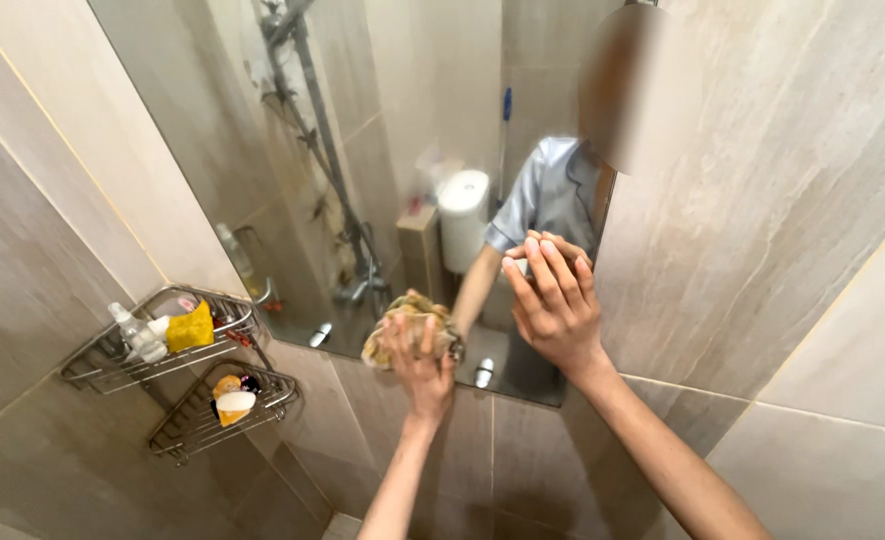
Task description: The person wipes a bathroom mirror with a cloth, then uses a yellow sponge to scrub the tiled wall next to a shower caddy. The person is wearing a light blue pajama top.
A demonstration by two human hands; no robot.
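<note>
A wall mirror hangs on beige tiles in front of me. My left hand presses a crumpled, patterned cloth against the mirror's lower part. My right hand lies flat on the glass near the mirror's right edge, fingers together and pointing up, with nothing in it. The mirror reflects a person in a pale blue shirt, a toilet and a shower pipe.
Two wire corner racks are fixed to the left wall. The upper rack holds a clear bottle and a yellow sponge. The lower rack holds a soap bar. Tiled walls close in on both sides.
</note>
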